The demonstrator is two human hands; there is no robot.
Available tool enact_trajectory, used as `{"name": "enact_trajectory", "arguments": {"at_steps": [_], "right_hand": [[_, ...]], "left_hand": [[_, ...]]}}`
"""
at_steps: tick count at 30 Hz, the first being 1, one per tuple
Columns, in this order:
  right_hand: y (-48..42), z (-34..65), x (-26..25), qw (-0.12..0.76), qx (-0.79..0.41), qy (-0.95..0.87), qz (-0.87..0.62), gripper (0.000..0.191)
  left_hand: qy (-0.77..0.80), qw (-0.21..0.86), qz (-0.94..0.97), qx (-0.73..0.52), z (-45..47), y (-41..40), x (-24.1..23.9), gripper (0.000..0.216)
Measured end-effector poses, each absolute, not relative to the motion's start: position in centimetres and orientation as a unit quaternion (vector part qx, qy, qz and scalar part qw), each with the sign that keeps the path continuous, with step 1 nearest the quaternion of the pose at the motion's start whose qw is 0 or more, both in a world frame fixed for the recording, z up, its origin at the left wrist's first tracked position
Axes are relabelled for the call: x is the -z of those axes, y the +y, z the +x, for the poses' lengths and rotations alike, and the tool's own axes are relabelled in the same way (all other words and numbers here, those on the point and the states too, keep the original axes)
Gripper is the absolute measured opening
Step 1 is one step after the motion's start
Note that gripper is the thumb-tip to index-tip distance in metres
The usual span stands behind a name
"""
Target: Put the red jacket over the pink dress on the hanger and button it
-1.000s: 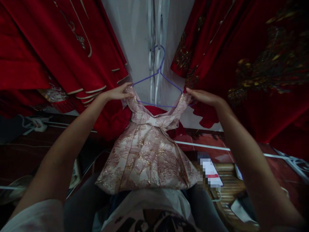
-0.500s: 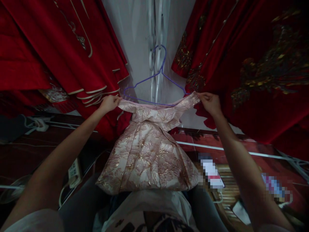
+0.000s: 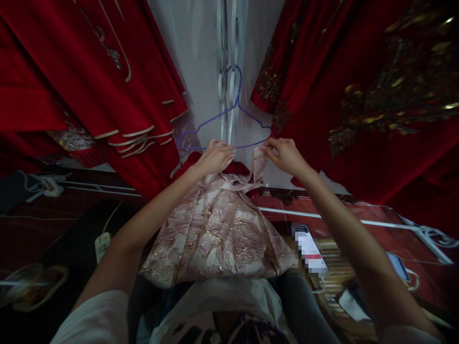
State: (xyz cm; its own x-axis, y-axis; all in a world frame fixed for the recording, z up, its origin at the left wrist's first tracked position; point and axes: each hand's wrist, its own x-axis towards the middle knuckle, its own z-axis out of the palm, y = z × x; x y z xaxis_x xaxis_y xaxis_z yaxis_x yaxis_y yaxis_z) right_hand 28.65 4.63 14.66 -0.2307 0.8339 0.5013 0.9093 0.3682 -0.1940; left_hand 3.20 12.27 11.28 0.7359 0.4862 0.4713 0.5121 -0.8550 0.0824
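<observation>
A pale pink and gold brocade dress (image 3: 218, 229) lies across my lap, its skirt spread and its top crumpled near the hanger. My right hand (image 3: 285, 155) pinches the end of one shoulder strap, holding it up at the right. My left hand (image 3: 215, 157) is over the lower bar of a purple wire hanger (image 3: 211, 118), its fingers stretched out to the right; whether they touch the bar is unclear. The hanger hangs in front of a pale surface. The left part of the dress's top is partly hidden under my left forearm and hand.
Red garments with gold trim (image 3: 143, 95) hang on the left, and red embroidered cloth (image 3: 322, 95) on the right. A phone (image 3: 310, 248) lies on a slatted bamboo surface (image 3: 333, 267) at my right. A white power strip (image 3: 103, 246) is at the left. A white metal bar (image 3: 311, 215) runs low behind.
My left hand has let go of the left strap and moved right to the hanger's lower bar. My right hand has come slightly inward with its strap. The dress's top has dropped and folded.
</observation>
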Motion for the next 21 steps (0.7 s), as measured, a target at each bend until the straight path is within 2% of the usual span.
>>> {"name": "enact_trajectory", "arguments": {"at_steps": [3,6,12,16,21], "right_hand": [[7.0,29.7,-15.8,0.320,0.108,-0.758,-0.558,0.022],[8.8,32.1,-15.9,0.334,0.103,-0.745,-0.568,0.017],[9.1,38.5,-14.8,0.232,0.060,-0.780,-0.578,0.005],[8.8,42.2,-13.9,0.175,0.083,-0.778,-0.598,0.009],[8.8,43.5,-13.6,0.180,0.097,-0.773,-0.600,0.008]], "left_hand": [[-0.296,0.043,-0.926,0.229,4.1,12.8,-10.3,0.035],[-0.295,0.013,-0.931,0.216,3.6,13.1,-9.4,0.035],[-0.317,-0.063,-0.914,0.247,2.6,13.0,-8.7,0.032],[-0.304,-0.092,-0.913,0.254,2.5,12.8,-9.0,0.031],[-0.296,-0.099,-0.915,0.256,2.4,12.7,-9.1,0.032]]}}
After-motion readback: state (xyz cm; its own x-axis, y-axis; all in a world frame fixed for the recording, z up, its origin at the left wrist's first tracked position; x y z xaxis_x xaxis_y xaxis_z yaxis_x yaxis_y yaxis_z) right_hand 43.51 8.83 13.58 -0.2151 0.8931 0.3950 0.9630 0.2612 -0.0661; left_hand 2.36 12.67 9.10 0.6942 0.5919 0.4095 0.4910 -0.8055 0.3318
